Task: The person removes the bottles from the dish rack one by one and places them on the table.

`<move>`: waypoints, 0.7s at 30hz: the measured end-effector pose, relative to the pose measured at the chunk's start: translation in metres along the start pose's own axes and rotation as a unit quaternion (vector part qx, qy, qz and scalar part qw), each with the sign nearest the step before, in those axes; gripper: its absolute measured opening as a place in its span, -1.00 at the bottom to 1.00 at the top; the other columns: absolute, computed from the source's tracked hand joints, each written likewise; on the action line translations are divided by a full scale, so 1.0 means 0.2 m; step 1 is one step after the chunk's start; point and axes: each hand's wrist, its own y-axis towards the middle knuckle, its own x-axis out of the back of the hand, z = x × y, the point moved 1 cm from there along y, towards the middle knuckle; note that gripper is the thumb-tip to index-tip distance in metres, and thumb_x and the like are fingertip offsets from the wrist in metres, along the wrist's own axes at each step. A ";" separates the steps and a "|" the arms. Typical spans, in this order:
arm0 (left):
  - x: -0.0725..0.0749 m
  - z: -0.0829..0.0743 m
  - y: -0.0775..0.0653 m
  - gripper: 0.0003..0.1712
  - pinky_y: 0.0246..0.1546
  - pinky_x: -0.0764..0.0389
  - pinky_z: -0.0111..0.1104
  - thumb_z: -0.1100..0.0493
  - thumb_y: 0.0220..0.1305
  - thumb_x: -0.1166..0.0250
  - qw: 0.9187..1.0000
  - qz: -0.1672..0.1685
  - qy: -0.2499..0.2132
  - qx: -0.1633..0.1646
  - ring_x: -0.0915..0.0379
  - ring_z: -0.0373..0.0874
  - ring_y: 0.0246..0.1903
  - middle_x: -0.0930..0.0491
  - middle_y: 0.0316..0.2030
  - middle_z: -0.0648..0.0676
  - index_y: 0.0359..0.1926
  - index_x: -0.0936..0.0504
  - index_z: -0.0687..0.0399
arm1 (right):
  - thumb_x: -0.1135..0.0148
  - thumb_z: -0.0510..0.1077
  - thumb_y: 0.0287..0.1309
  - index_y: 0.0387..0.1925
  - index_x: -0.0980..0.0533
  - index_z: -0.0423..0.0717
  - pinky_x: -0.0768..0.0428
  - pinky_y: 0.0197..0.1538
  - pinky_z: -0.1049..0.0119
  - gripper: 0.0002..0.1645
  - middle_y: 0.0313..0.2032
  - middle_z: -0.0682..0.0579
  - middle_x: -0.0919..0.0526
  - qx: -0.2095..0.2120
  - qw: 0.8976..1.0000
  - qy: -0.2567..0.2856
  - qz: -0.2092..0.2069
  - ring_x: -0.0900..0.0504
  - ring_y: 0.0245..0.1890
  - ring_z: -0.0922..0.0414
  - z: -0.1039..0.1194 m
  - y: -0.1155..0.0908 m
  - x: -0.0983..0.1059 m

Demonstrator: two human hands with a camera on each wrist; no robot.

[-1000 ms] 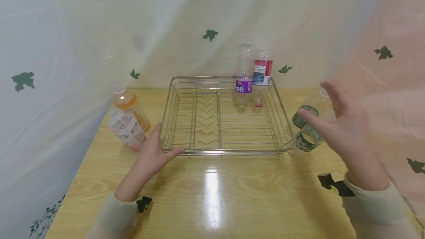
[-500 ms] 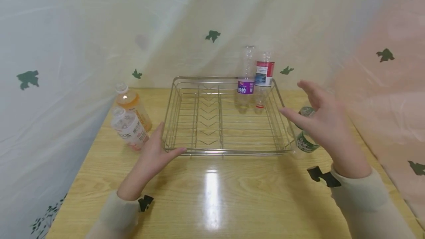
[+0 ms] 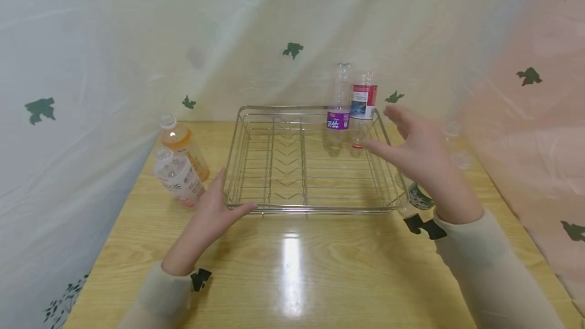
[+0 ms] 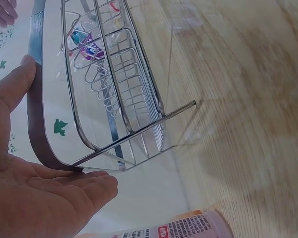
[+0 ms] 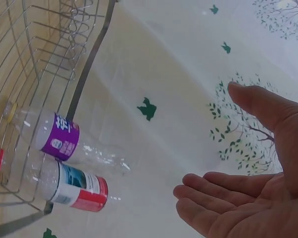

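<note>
A wire dish rack [image 3: 292, 209] stands on the wooden table. My left hand [image 3: 211, 216] lies spread at its near left corner, thumb along the front rim and fingers along the left side. In the left wrist view, the thumb touches the rim. My right hand [image 3: 418, 159] hovers by the rack's right side, thumb and fingers apart, holding nothing. Two clear plastic bottles stand upside down at the rack's back right: one has a purple label [image 5: 60, 138], the other a red, white and blue label [image 5: 82, 188]. Their caps point down.
Left of the rack, an orange-tinted bottle [image 3: 186, 142] and a bottle with a white and pink label [image 3: 179, 179] stand close together. Right of it, a green-labelled bottle [image 3: 419, 197] is partly hidden by my right hand. A leaf-patterned sheet [image 3: 256, 39] hangs behind.
My right hand has moved left from over the green-labelled bottles to the rack's right side, still spread. My left hand has stayed at the rack's corner.
</note>
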 end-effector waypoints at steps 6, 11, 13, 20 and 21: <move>0.00 0.01 0.00 0.40 0.36 -0.23 0.18 -0.26 0.06 -0.56 1.000 -0.004 0.003 -0.003 -0.14 0.34 0.40 -0.11 0.48 0.39 0.60 0.11 0.28 | -0.39 0.47 0.05 0.56 -0.15 -0.10 -0.29 0.37 -0.25 0.26 0.47 -0.12 -0.29 -0.013 0.999 -0.033 0.021 -0.26 0.42 -0.22 0.04 0.10 -0.04; 0.00 0.01 0.00 0.37 0.33 -0.29 0.17 -0.24 0.06 -0.57 1.000 -0.011 -0.006 -0.021 -0.22 0.33 0.35 -0.20 0.45 0.36 0.60 0.06 0.24 | -0.41 0.43 0.07 0.54 -0.17 -0.17 -0.32 0.37 -0.21 0.24 0.46 -0.14 -0.29 -0.031 0.999 -0.024 0.029 -0.29 0.42 -0.16 0.06 0.21 -0.08; 0.00 0.01 0.00 0.36 0.33 -0.30 0.17 -0.24 0.05 -0.57 1.000 -0.011 -0.009 -0.022 -0.25 0.33 0.34 -0.22 0.44 0.36 0.60 0.05 0.23 | -0.44 0.37 0.10 0.52 -0.18 -0.24 -0.34 0.37 -0.17 0.21 0.44 -0.18 -0.31 -0.039 0.998 -0.021 0.033 -0.30 0.41 -0.16 0.06 0.26 -0.10; 0.00 0.01 0.00 0.34 0.32 -0.30 0.17 -0.19 0.08 -0.57 1.000 -0.006 -0.016 -0.013 -0.26 0.33 0.33 -0.24 0.43 0.37 0.60 0.06 0.24 | -0.45 0.21 0.19 0.48 -0.15 -0.39 -0.43 0.31 -0.15 0.14 0.36 -0.34 -0.36 -0.084 0.994 -0.029 0.060 -0.35 0.35 -0.25 -0.02 0.45 -0.18; 0.00 0.01 0.00 0.34 0.32 -0.30 0.17 -0.18 0.08 -0.57 1.000 -0.005 -0.015 -0.012 -0.25 0.33 0.33 -0.22 0.43 0.38 0.60 0.07 0.25 | -0.44 0.21 0.19 0.49 -0.15 -0.39 -0.46 0.29 -0.15 0.13 0.35 -0.33 -0.38 -0.089 0.993 -0.034 0.063 -0.37 0.33 -0.25 -0.04 0.47 -0.19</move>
